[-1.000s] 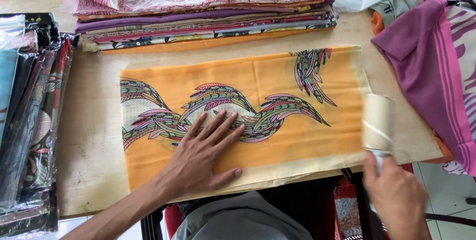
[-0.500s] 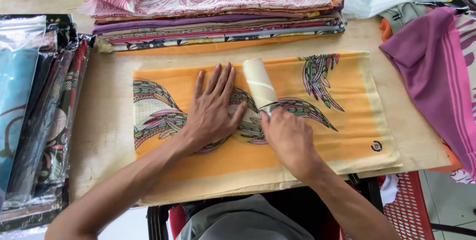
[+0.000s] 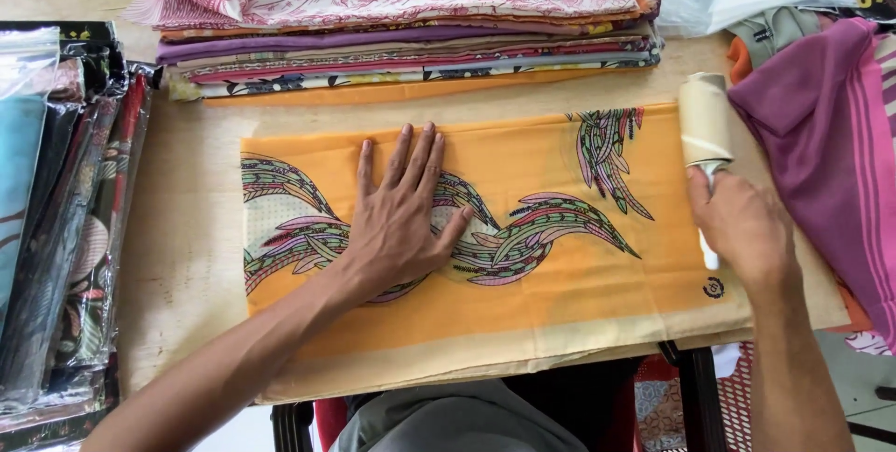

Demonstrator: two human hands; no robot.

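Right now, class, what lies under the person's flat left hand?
The left hand presses flat on a folded orange cloth with a wavy feather pattern, spread on a wooden table. The pattern beneath the palm is covered. The right hand holds a lint roller.

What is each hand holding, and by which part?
The right hand holds a lint roller by its white handle. The left hand holds nothing; it lies flat on the orange cloth.

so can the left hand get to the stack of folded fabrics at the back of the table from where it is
Probably yes: the left hand lies flat on the orange patterned cloth, and only bare table and cloth lie between it and the stack of folded fabrics.
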